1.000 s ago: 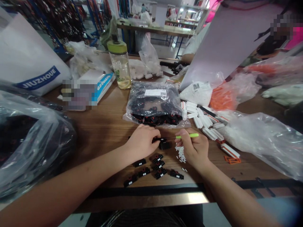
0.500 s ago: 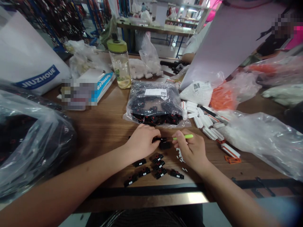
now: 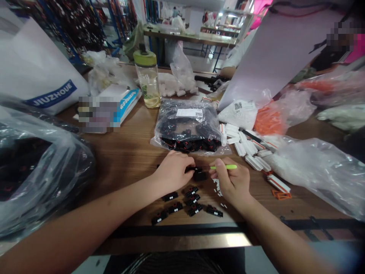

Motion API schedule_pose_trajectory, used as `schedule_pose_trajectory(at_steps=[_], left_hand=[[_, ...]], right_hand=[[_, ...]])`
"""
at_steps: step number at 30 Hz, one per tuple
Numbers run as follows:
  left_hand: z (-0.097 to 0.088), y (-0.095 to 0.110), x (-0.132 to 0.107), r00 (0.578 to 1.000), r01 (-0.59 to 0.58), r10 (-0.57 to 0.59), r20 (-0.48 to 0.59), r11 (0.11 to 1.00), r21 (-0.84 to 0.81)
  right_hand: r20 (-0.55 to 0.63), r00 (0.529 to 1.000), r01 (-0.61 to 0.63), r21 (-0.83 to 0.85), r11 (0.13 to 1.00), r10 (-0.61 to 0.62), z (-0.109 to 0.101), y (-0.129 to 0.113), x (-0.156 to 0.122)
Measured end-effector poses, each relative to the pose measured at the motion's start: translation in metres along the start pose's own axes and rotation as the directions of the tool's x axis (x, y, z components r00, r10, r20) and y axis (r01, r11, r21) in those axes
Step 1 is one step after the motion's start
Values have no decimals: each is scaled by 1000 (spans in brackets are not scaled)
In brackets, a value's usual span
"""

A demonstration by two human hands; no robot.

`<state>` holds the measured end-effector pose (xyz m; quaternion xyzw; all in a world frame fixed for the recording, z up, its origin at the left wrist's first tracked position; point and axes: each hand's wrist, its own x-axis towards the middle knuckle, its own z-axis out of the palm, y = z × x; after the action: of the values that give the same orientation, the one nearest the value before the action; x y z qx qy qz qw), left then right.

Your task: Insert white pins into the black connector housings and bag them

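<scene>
- Left hand (image 3: 174, 169): grip closed on a black connector (image 3: 197, 169), centre of frame.
- Right hand (image 3: 234, 182): grip closed around a yellow-green tool (image 3: 230, 166), right of centre.
- Further connectors (image 3: 195, 209): tabletop (image 3: 122, 163), lower centre.

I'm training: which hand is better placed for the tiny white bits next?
Probably the right hand: holding the green tool, it's beside the bits; the left hand, farther, grips a black part.
</scene>
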<state>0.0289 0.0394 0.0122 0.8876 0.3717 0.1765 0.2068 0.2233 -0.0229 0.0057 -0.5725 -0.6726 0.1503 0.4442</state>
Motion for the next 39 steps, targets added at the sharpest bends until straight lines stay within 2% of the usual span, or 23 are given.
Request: schedule_pose_trajectory(at_steps=[13,22,26,29,33,36,39], left_hand=[[2,-3,-1,1000,-13,13,-7,1000,2],[3,-5,-1,1000,-12,12,19,999,42],[1,-4,-1,999,-6,5,34,999,54],[-3,-5,-1,999,-7,4,38,998,66],[-10,-14,-2,1000,27,-28,7,991,129],[-17,-18,-3,999,44,-42,-11,981,189],[-23,-10,-5,997,23,-4,-80,973,229]], right_hand=[[29,1000,14,-67,998,-12,-1,0,-1],[106,983,166,-179,970,-149,-5,0,3],[145,973,201,-168,965,-177,-3,0,4],[86,983,176,-141,974,-165,-2,4,2],[-70,996,45,-49,998,-48,-5,8,1],[-95,995,5,-16,1000,-6,-9,8,4],[-83,997,-8,-60,998,3,-13,10,9]])
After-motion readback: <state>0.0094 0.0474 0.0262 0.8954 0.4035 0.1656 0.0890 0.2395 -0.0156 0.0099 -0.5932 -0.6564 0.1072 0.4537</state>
